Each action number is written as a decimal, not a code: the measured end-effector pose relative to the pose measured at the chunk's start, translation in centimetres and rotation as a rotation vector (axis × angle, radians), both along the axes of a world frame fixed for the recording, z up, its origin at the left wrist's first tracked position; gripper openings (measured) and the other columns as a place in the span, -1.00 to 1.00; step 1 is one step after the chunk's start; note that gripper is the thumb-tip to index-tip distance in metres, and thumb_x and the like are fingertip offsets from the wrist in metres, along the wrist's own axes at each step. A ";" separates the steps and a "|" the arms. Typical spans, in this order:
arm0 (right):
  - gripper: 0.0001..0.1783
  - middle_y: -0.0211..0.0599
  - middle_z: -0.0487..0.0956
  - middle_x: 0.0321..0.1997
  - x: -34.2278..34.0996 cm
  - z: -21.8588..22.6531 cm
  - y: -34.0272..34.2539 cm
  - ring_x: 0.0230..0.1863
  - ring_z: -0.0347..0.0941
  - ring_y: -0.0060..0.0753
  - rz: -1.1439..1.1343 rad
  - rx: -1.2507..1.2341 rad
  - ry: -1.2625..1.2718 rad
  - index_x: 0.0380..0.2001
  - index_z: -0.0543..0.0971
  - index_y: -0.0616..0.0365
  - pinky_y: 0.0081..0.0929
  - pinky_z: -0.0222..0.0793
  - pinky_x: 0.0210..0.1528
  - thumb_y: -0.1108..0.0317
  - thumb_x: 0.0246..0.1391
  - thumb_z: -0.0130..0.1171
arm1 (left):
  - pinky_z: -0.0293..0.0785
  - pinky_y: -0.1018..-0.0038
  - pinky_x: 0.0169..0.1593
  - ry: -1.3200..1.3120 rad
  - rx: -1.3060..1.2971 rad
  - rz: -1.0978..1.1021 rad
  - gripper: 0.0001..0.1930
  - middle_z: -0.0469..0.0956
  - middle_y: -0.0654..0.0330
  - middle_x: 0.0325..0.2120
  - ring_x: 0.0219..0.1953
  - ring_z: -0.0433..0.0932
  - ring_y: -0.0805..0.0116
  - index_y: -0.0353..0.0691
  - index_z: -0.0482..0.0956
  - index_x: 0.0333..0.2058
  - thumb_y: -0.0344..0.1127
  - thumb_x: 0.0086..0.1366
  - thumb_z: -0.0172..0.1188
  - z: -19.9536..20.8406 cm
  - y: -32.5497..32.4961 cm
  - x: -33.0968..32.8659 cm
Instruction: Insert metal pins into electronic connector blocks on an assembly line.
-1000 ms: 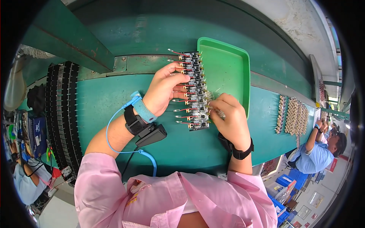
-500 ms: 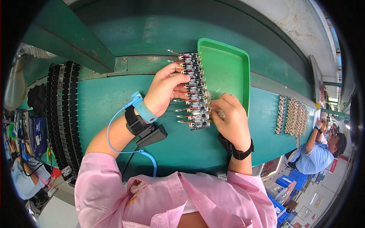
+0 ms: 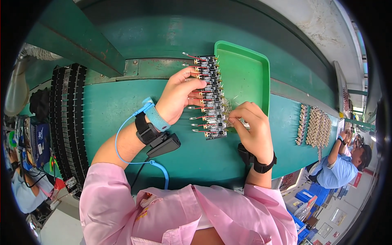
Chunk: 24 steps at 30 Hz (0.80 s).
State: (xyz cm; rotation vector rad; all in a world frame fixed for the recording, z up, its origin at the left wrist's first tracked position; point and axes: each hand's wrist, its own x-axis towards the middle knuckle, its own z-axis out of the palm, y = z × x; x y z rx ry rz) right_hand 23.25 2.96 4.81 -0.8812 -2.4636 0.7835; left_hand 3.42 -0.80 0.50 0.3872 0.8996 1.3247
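A long black circuit-board strip (image 3: 212, 87) stands lengthwise away from me, with red-wired small parts jutting from its left side and brass-coloured pins along its right. My left hand (image 3: 176, 96) grips its left edge, thumb on top and fingers partly hidden underneath. At the strip's near right edge is my right hand (image 3: 255, 128), thumb and forefinger pinched together; whatever lies between the tips is too small to make out. A heap of thin, pale, wire-like pieces (image 3: 229, 107) lies close to those fingers, in the near part of a green tray (image 3: 268, 81) partly covered by the strip.
Black slotted racks (image 3: 67, 130) stand at the left end of the green bench (image 3: 196, 159). Rows of small metallic parts (image 3: 318, 125) lie at the right. A blue coiled cord (image 3: 163, 173) runs from my left wristband. Another person (image 3: 337, 167) sits beyond, at right.
My right hand has shifted slightly right, and its thumb and forefinger sit closer to the strip's edge. The strip and my left hand have moved very slightly right.
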 end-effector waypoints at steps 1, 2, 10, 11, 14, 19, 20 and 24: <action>-0.85 -0.27 0.42 -0.52 0.2 0.2 0.0 -0.46 0.33 -0.27 0.028 -0.005 -0.011 -0.56 0.45 0.25 -0.46 0.23 -0.41 0.67 -0.31 0.11 | 0.47 0.53 -0.42 0.003 -0.004 -0.001 -0.87 0.47 0.25 -0.42 -0.49 0.50 0.47 -0.19 0.38 -0.30 -0.41 0.13 0.03 0.1 0.0 0.0; -0.85 -0.27 0.42 -0.51 0.3 0.3 0.0 -0.45 0.33 -0.27 0.056 -0.011 -0.025 -0.56 0.45 0.26 -0.46 0.24 -0.40 0.67 -0.31 0.11 | 0.47 0.52 -0.42 0.005 -0.009 -0.002 -0.86 0.47 0.24 -0.42 -0.48 0.50 0.47 -0.19 0.38 -0.30 -0.41 0.13 0.03 0.0 0.0 0.0; -0.89 -0.29 0.42 -0.52 0.2 1.3 -0.5 -0.47 0.34 -0.37 0.096 -0.135 0.024 -0.55 0.45 0.27 -0.54 0.24 -0.45 0.66 -0.25 0.11 | 0.47 0.51 -0.41 -0.004 -0.013 0.003 -0.86 0.47 0.24 -0.42 -0.47 0.50 0.45 -0.19 0.38 -0.29 -0.41 0.13 0.02 -0.2 0.0 0.0; -0.89 -0.29 0.42 -0.52 0.2 1.3 -0.5 -0.48 0.34 -0.39 0.079 -0.178 0.053 -0.55 0.44 0.27 -0.56 0.24 -0.47 0.65 -0.24 0.11 | 0.47 0.50 -0.41 -0.004 -0.017 0.005 -0.86 0.47 0.24 -0.42 -0.47 0.50 0.45 -0.19 0.38 -0.29 -0.41 0.13 0.02 -0.2 0.0 0.0; -0.90 -0.31 0.42 -0.52 0.1 1.3 -0.6 -0.50 0.33 -0.44 0.065 -0.227 0.096 -0.56 0.44 0.27 -0.60 0.23 -0.49 0.65 -0.23 0.12 | 0.47 0.50 -0.41 0.001 -0.016 0.004 -0.86 0.47 0.24 -0.42 -0.47 0.50 0.44 -0.19 0.38 -0.29 -0.41 0.13 0.02 -0.2 0.0 0.0; -0.90 -0.31 0.42 -0.53 0.3 1.5 -0.4 -0.52 0.33 -0.47 0.056 -0.231 0.113 -0.57 0.44 0.28 -0.63 0.22 -0.50 0.65 -0.24 0.13 | 0.48 0.49 -0.40 0.000 -0.007 -0.003 -0.86 0.47 0.24 -0.42 -0.46 0.50 0.43 -0.20 0.38 -0.30 -0.42 0.13 0.02 -0.2 0.0 -0.1; -0.90 -0.31 0.42 -0.53 0.4 1.6 -0.4 -0.52 0.33 -0.47 0.057 -0.231 0.113 -0.57 0.44 0.28 -0.63 0.22 -0.50 0.65 -0.24 0.13 | 0.48 0.49 -0.40 0.000 -0.007 -0.002 -0.86 0.47 0.24 -0.42 -0.46 0.50 0.43 -0.20 0.38 -0.30 -0.42 0.13 0.02 -0.2 0.0 -0.1; -0.89 -0.30 0.42 -0.54 0.7 1.8 -0.4 -0.53 0.33 -0.45 0.078 -0.236 0.154 -0.58 0.45 0.28 -0.61 0.23 -0.50 0.66 -0.27 0.13 | 0.48 0.48 -0.40 0.000 -0.008 -0.004 -0.86 0.46 0.24 -0.41 -0.46 0.51 0.43 -0.20 0.38 -0.30 -0.42 0.13 0.02 -0.2 0.1 -0.1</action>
